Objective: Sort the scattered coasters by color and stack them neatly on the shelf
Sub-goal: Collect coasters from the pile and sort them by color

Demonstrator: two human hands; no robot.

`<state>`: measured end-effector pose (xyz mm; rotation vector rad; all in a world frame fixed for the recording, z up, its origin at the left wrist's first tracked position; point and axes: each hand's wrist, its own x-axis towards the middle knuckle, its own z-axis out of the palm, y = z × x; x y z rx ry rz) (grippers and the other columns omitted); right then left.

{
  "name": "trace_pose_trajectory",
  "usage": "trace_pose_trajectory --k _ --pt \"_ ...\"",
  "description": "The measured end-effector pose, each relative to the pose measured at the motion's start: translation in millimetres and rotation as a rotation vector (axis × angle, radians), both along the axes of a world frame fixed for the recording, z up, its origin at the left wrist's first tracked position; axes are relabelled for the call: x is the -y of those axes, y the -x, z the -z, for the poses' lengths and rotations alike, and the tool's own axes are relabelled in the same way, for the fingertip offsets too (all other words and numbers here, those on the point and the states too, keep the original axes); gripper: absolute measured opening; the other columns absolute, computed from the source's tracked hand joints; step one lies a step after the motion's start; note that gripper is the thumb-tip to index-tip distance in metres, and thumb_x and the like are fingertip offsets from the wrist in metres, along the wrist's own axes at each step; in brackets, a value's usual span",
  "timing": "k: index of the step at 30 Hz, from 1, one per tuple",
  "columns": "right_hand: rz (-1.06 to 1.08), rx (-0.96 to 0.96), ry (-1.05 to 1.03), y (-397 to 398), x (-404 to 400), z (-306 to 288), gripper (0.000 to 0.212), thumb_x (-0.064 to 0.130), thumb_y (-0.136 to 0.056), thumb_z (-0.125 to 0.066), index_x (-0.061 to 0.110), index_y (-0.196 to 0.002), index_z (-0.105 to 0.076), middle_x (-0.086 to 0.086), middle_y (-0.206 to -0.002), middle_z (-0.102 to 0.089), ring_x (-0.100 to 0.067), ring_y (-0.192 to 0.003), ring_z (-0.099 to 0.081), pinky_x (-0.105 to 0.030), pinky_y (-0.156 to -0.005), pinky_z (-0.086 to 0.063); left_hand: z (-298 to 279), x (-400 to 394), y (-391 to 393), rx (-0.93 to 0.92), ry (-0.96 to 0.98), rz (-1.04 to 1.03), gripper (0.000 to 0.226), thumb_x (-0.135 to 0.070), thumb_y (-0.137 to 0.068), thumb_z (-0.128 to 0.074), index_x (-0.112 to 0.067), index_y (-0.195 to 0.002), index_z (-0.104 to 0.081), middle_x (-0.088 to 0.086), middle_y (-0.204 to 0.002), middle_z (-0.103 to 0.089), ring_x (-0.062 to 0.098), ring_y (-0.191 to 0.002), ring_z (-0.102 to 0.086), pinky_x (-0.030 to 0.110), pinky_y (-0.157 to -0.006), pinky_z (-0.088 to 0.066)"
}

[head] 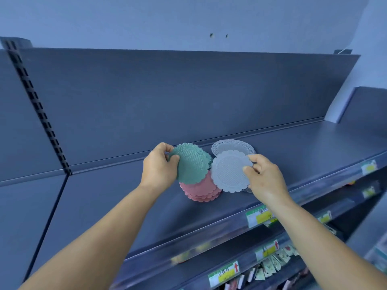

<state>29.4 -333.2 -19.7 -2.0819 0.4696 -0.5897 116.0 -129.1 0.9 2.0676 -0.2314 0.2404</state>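
Coasters: left hand (159, 166) pinches green coaster (191, 165), right hand (265, 174) pinches grey coaster (229, 171), both above pink stack (201, 190) mid-shelf (293, 155). Thin, light, probably flexible; hold at scalloped rim.

both bare forearms reach up and forward from the lower corners of the view, converging toward the middle. the left hand (159, 164) is turned with its back to the camera, fingers curled and thumb pressed forward, pinching the edge of a green coaster (191, 165). the right hand (266, 176) sits just beside it, slightly lower, knuckles up, thumb and fingertips pinching the rim of a grey coaster (229, 171).
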Motion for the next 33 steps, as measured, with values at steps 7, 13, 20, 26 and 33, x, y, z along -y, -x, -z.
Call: trace_pose_trajectory --k 7,13,20,26,33 --pt "0.039 -0.010 0.093 -33 25 -4 0.034 0.012 -0.094 -0.042 0.017 -0.123 -0.058 0.004 -0.068 -0.056 -0.011 -0.063 -0.048 -0.027 -0.069 -0.036 3 13 -36 -0.013 0.010 0.065 0.006 -0.016 -0.093 -0.049 -0.019 -0.094 -0.055 -0.002 -0.073 -0.053 0.011 -0.059 -0.046 0.024 -0.049 -0.033" --pt "0.057 -0.107 0.167 -43 44 2 0.037 0.014 -0.095 -0.040 0.019 -0.128 -0.056 -0.001 -0.107 -0.066 -0.021 -0.094 -0.056 -0.025 -0.078 -0.039 6 33 -55 -0.026 0.017 0.106 0.006 -0.016 -0.094 -0.049 -0.019 -0.095 -0.055 -0.004 -0.074 -0.054 0.009 -0.059 -0.046 0.022 -0.049 -0.033" --pt "0.034 -0.404 0.422 -56 68 16 0.043 0.019 -0.088 -0.055 0.023 -0.131 -0.053 -0.006 -0.125 -0.046 -0.024 -0.109 -0.053 -0.031 -0.089 -0.045 12 52 -69 -0.032 -0.039 0.088 0.005 -0.017 -0.093 -0.051 -0.018 -0.095 -0.055 -0.002 -0.076 -0.054 0.009 -0.061 -0.047 0.022 -0.051 -0.034" --pt "-0.251 -0.223 0.284 -83 47 -11 0.050 0.032 -0.085 -0.061 0.036 -0.133 -0.046 0.006 -0.122 -0.052 -0.014 -0.113 -0.050 -0.028 -0.092 -0.040 14 63 -77 -0.054 -0.042 0.019 0.004 -0.017 -0.093 -0.052 -0.018 -0.097 -0.054 -0.003 -0.073 -0.053 0.008 -0.059 -0.047 0.020 -0.050 -0.034" --pt "-0.388 -0.232 0.134 -148 19 -5 0.046 0.014 -0.085 -0.058 0.027 -0.128 -0.051 0.000 -0.103 -0.067 -0.019 -0.085 -0.057 -0.026 -0.071 -0.045 13 72 -86 -0.079 -0.079 -0.075 0.032 -0.016 -0.090 -0.058 -0.016 -0.122 -0.054 -0.004 -0.093 -0.056 0.010 -0.076 -0.054 0.017 -0.064 -0.041"
